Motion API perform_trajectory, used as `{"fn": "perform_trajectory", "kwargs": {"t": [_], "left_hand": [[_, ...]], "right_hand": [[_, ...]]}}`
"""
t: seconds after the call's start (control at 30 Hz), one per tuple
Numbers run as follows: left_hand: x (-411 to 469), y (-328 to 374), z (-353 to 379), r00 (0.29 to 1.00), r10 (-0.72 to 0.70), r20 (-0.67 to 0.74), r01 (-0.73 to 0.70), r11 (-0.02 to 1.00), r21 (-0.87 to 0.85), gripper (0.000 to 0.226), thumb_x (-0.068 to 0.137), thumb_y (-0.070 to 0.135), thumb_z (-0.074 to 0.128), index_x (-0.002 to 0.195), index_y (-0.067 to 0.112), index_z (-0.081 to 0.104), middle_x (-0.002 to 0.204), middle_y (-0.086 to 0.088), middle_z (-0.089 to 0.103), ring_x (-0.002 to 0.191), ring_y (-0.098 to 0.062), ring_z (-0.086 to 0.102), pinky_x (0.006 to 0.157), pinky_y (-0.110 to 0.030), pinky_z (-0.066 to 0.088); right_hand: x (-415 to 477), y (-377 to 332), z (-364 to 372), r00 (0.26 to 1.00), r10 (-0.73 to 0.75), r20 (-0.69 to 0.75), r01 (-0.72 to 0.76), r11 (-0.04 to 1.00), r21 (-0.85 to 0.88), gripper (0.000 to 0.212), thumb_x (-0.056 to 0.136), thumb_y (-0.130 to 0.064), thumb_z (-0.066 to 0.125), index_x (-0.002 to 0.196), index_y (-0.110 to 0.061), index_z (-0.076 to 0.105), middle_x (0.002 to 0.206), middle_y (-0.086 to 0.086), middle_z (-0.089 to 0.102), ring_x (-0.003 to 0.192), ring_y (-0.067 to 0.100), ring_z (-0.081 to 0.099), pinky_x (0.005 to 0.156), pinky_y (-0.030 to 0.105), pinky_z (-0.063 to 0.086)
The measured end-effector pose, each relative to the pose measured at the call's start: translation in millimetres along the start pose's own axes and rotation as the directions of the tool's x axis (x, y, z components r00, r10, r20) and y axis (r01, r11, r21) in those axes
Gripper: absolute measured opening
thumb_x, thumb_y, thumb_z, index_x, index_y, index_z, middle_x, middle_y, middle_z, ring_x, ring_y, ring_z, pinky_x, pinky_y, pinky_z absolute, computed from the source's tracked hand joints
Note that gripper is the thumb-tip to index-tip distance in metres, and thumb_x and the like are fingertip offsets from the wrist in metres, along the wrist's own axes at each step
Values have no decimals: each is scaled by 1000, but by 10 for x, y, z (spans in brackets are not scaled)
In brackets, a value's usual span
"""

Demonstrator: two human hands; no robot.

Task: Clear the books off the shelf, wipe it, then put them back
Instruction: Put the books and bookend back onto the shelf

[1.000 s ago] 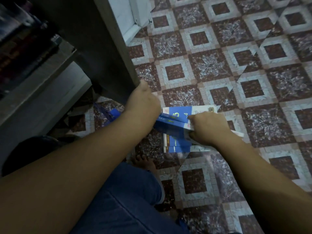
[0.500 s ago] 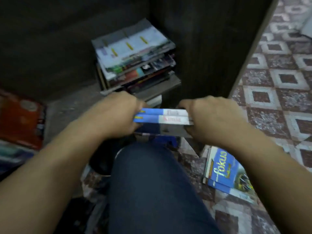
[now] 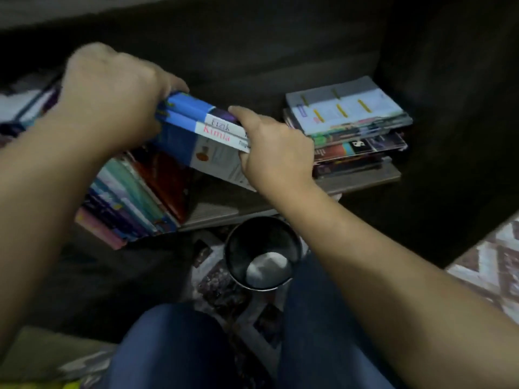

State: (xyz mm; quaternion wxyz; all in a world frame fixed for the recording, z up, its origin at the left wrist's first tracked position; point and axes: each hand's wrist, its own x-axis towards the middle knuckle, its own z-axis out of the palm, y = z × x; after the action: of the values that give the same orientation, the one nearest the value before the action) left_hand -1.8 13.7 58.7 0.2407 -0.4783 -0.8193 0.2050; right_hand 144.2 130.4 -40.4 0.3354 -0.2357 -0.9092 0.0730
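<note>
Judging put-back step: my left hand [image 3: 112,99], right hand [image 3: 272,147] gripping blue books [image 3: 193,122] by ends, mid-frame; next, slotting beside leaning row [image 3: 134,197].

Two blue-and-white books [image 3: 202,124], spines up, tilted above the grey shelf [image 3: 224,203].

My left hand [image 3: 112,91] and right hand [image 3: 275,147] grip two blue books [image 3: 196,119] by their ends, held over the shelf [image 3: 224,203]. A row [image 3: 134,192] leans at the left and a stack [image 3: 351,127] lies at the right. Near my knees stands a cup [image 3: 264,254].
</note>
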Motion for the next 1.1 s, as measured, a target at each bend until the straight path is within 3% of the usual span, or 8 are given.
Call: {"fn": "perform_trajectory", "kwargs": {"t": [0.2,0.37,0.47,0.53,0.6,0.73,0.93,1.1], "left_hand": [[-141,-91,317,929,21,-368,-39,998,-39,28,83,13,49,99,21,71,94,-5,68,93,-33,53,83,-46,35],[-248,-59,728,942,85,-326,-105,993,-45,25,78,12,49,86,17,72,83,-3,63,87,-31,52,72,-40,35],[-405,-160,791,972,-117,-203,65,967,-246,61,64,15,70,124,19,60,131,-13,51,125,-39,38,98,-51,35],[-554,-231,727,956,-287,-66,223,850,-478,95,59,32,71,146,27,32,155,-15,20,145,-37,7,117,-54,10],[-645,-211,730,946,-321,-36,227,738,-635,91,67,45,58,149,28,22,157,-8,20,148,-28,6,119,-50,-1],[-658,-59,885,889,-417,-190,228,763,-605,54,93,56,39,139,28,42,142,6,48,135,-15,38,117,-46,11],[-602,-53,1021,825,-487,-287,247,767,-592,43,87,43,58,126,27,55,127,11,58,120,-10,50,108,-33,18],[-666,-54,1058,789,-496,-362,168,742,-649,35,80,38,66,111,22,64,115,10,63,114,-8,52,105,-30,21]], "right_hand": [[-248,-339,844,973,230,35,-227,906,358,65,81,-20,63,140,-39,44,120,-3,65,97,30,63,74,37,49],[-522,-441,1414,953,217,209,-301,720,625,64,82,-15,66,139,-38,47,118,-2,67,97,24,64,85,36,50],[-572,-539,1605,940,231,253,-342,656,673,61,85,-17,67,139,-40,47,120,-4,66,98,16,64,88,31,50],[-554,-624,1736,930,262,259,-366,588,721,58,87,-20,66,139,-40,47,125,-6,63,102,10,62,91,29,50],[-537,-700,1869,938,260,231,-340,542,768,56,87,-21,67,138,-36,49,130,-9,61,111,6,60,95,31,49],[-521,-767,1960,946,124,300,-321,506,801,58,90,-32,65,143,-38,42,140,-12,50,123,-5,47,102,20,41],[-396,-577,2115,823,-207,529,-250,703,666,128,65,-52,83,149,-44,-13,161,-8,-11,146,5,-13,120,43,11],[-240,-496,2241,677,-129,725,-275,869,412,161,41,-47,94,136,-47,-36,158,2,-26,147,19,-13,118,46,16]]}}
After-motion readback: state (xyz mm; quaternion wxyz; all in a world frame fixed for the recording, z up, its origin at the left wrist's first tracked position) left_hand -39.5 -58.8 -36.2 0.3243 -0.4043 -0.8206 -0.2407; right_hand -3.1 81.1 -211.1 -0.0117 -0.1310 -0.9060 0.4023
